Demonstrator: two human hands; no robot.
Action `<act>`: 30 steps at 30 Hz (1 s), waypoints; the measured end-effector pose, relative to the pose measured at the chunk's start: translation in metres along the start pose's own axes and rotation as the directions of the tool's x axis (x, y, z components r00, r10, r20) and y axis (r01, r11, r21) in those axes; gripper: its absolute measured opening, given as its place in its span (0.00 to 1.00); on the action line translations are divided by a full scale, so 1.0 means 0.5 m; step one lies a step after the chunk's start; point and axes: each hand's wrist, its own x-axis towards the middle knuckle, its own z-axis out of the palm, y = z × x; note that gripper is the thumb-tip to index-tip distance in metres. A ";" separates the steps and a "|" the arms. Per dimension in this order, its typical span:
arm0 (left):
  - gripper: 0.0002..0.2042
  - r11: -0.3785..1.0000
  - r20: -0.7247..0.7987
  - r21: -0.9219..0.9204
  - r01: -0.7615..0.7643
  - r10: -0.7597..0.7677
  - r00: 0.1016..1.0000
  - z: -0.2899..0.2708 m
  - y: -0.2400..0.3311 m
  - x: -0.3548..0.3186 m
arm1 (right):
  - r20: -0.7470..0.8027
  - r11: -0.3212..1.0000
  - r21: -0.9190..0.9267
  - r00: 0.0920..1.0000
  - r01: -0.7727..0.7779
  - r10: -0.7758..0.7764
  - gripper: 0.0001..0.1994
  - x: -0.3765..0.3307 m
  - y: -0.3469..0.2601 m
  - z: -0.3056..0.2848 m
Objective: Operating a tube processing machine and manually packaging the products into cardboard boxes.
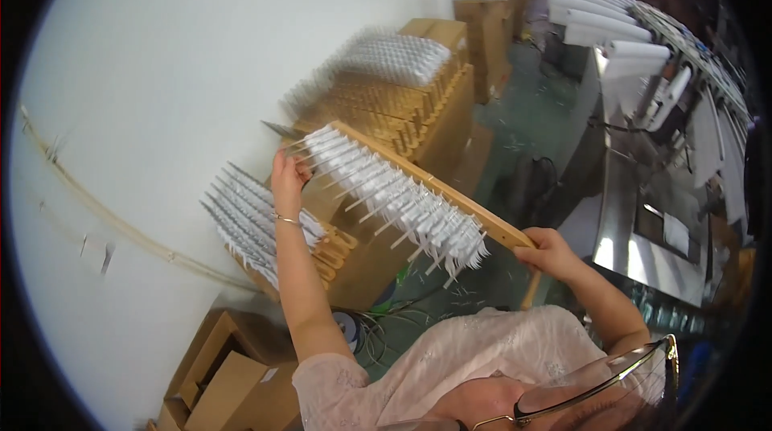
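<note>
A long wooden bar (434,183) with a row of thin pegs slants across the middle in front of me. White, frilly pieces (394,194) are threaded closely along its pegs. My right hand (549,252) is closed round the bar's near right end. At the far left end, my left hand (289,175) has its fingers curled beside the outermost pegs. A grey pointed piece (278,129) sticks out just above those fingers; whether they grip it, a peg or the bar is too blurred to tell.
Behind the bar, similar wooden racks (378,105) with white pieces stand on cardboard boxes. Another rack with spiky grey-white rows (249,210) is left of my forearm. An open carton (229,375) lies lower left. A metal machine table (643,258) with white rolls (607,29) runs along the right.
</note>
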 end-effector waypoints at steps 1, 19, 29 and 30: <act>0.14 1.000 0.064 -0.015 0.022 -0.021 0.998 0.028 -0.010 0.007 | 0.018 0.999 0.006 0.999 -0.042 0.042 0.07 -0.031 0.004 -0.027; 0.10 0.830 0.177 0.348 -0.436 0.398 0.900 0.474 -0.157 -0.315 | -0.353 0.996 -0.078 0.935 -0.053 0.022 0.08 -0.360 0.094 -0.522; 0.11 0.926 0.471 0.032 -0.377 0.318 0.823 0.761 -0.123 -0.553 | -0.697 0.835 0.283 0.699 0.472 -0.159 0.09 -0.622 0.251 -0.812; 0.11 0.924 0.468 0.025 -0.381 0.325 0.822 0.788 -0.125 -0.567 | -0.730 0.813 0.270 0.660 0.516 -0.177 0.08 -0.633 0.253 -0.831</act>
